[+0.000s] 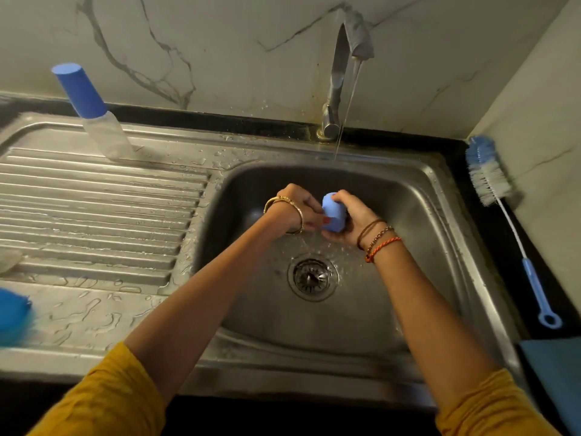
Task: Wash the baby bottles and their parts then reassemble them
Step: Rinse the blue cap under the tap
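Sleeves: mustard-yellow sleeves (103,394) sit nearest the viewer; both forearms reach forward over the sink basin (314,325).
Landmark: drain (312,276) in the middle of the basin floor.
Task thing: blue bottle cap (332,215), held above and just behind the drain, between the two hands.
Handling: probably light, stiff plastic; wet, so likely slippery. Best taken around its side wall with fingers opposed, not by the smooth closed end.
Right hand (347,223): grip closed around the cap from the right, fingers curled over its top and underside.
Left hand (297,212): grip pinching the cap's left edge with thumb and fingertips; wrist bent inward, bangle on it.
Water: thin stream from the tap (338,80) falls behind the drain; whether it strikes the cap I cannot tell.
Other bottle: capped bottle (94,111) stands far left of the drain, on the drainboard (94,199).
Brush: bottle brush (500,209) lies far right of the drain on the dark desk.
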A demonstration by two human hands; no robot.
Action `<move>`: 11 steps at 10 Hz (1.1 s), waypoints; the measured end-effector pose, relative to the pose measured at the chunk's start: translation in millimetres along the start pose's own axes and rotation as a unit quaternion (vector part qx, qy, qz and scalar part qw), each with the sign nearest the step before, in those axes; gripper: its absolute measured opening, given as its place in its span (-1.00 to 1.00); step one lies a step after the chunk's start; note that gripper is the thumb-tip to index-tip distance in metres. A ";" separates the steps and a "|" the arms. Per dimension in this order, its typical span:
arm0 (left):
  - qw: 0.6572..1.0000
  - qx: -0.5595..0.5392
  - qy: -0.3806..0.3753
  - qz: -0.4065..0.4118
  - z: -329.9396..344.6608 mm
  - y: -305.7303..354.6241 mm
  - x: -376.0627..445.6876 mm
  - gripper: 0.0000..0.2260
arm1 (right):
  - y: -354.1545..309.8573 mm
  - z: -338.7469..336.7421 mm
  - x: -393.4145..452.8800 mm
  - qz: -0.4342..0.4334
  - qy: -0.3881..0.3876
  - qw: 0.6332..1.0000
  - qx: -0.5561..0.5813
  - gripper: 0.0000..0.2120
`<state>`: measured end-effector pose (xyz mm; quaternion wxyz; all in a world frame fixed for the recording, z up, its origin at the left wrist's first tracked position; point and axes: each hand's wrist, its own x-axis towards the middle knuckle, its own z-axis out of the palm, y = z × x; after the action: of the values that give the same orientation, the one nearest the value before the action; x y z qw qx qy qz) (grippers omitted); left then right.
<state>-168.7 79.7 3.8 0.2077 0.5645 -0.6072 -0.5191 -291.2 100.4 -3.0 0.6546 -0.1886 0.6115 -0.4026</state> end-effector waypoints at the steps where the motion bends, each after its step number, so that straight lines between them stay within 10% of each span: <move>1: 0.994 -0.110 -0.011 0.014 -12.8 -2.5 -18.6 -0.88 | -14.4 4.5 -16.3 -0.088 -0.012 0.993 -0.083 -0.90; 3: 0.948 -0.317 0.022 0.001 -42.3 -26.5 -43.9 -0.84 | -4.9 7.7 -35.4 -0.192 -0.102 0.971 0.104 -0.67; 4: 0.978 0.192 0.084 -0.021 -46.0 -62.3 -44.2 -0.69 | 44.6 10.9 -17.3 -0.161 0.088 0.857 -0.482 -0.70; 5: 0.989 0.072 0.127 -0.006 -64.3 -86.3 -49.5 -0.74 | 66.4 28.6 -13.4 -0.225 0.130 0.767 -0.587 -0.63; 8: 0.958 -0.096 0.257 0.085 -187.8 -74.0 -123.6 -0.82 | 36.1 196.2 -73.9 -0.445 0.032 0.757 -0.478 -0.50; 11: 0.973 -0.005 0.226 -0.036 -291.8 -128.6 -171.6 -0.77 | 94.6 335.6 -73.2 -0.419 -0.024 0.750 -0.511 -0.52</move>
<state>183.8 141.5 59.3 0.3233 0.6880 -0.5212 -0.3879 61.8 130.7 35.3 0.2404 -0.7418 0.5700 -0.2589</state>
